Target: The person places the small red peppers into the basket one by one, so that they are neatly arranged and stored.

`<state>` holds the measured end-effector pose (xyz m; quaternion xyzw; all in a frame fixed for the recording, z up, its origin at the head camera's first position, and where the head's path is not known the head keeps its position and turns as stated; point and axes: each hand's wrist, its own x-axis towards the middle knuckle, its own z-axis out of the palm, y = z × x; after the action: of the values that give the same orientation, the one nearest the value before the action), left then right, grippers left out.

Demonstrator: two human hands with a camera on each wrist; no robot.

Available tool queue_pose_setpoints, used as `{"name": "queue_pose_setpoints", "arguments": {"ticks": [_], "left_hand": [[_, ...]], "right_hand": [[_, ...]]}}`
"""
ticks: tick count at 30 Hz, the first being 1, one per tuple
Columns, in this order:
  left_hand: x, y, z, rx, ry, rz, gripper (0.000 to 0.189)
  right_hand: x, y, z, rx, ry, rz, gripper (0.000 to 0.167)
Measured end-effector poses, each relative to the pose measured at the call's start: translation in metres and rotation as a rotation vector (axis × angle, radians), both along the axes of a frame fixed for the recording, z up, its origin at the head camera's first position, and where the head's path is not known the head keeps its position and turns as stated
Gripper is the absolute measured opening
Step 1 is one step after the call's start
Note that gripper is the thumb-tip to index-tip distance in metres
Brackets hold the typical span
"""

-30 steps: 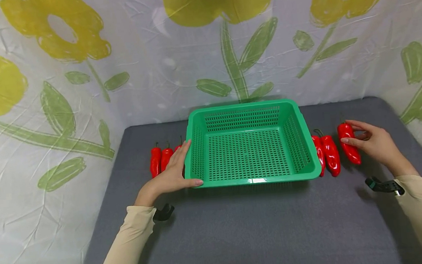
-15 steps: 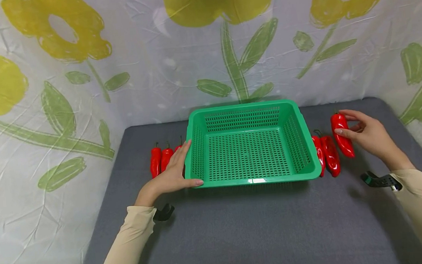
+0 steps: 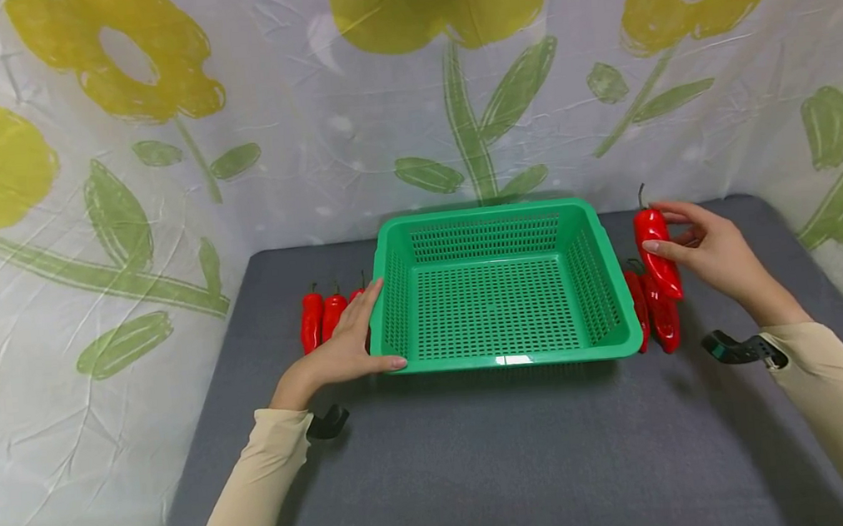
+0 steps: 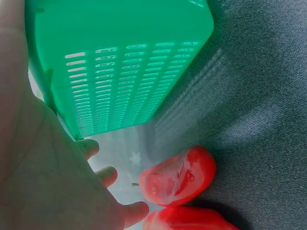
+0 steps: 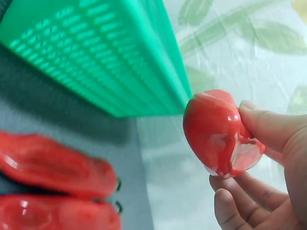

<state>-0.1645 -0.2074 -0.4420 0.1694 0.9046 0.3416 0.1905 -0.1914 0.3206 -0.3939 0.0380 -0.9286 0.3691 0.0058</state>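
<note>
My left hand [image 3: 341, 355] rests on the left rim of a green plastic basket [image 3: 475, 362], its fingers extended along the side and thumb on the front corner. In the left wrist view, red peppers [image 4: 180, 175] lie on the cloth just below those fingers. Between thumb and fingers, my right hand [image 3: 725, 257] pinches a glossy red pepper [image 3: 652, 230], green stem up, raised off the table to the right of the basket. In the right wrist view this pepper [image 5: 216, 129] overlaps the basket's corner. Nothing lies inside the basket.
Two more red peppers [image 3: 665, 327] lie side by side against the basket's right side. Several others [image 3: 311, 318] lie to its left, partly behind my left hand. Grey cloth [image 3: 476, 459] covers the table, and a flower-printed curtain [image 3: 308, 173] hangs around it.
My right hand has lifted the red pepper from the table and carried it up and left toward the basket. My left hand has stayed put on the rim.
</note>
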Motion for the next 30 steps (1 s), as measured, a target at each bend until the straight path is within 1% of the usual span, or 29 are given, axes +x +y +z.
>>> {"name": "queue_pose_setpoints", "arguments": {"ticks": [6,11,20,25,30], "left_hand": [[0.0,0.0,0.0,-0.008,0.002,-0.001,0.121],[0.0,0.001,0.001,-0.009,-0.004,0.0,0.121],[-0.001,0.001,0.002,-0.006,-0.002,0.001,0.121],[-0.001,0.001,0.0,-0.008,0.001,0.002,0.121],[-0.001,0.0,-0.002,-0.009,0.008,0.003,0.12]], "right_hand": [[-0.005,-0.019,0.01,-0.019,0.018,0.05,0.066],[-0.009,-0.036,0.015,-0.015,0.005,0.067,0.059],[-0.017,-0.066,0.018,-0.039,-0.016,0.116,0.056],[-0.019,-0.082,0.019,-0.047,-0.013,0.134,0.055],[-0.025,-0.099,0.02,-0.063,-0.033,0.161,0.056]]}}
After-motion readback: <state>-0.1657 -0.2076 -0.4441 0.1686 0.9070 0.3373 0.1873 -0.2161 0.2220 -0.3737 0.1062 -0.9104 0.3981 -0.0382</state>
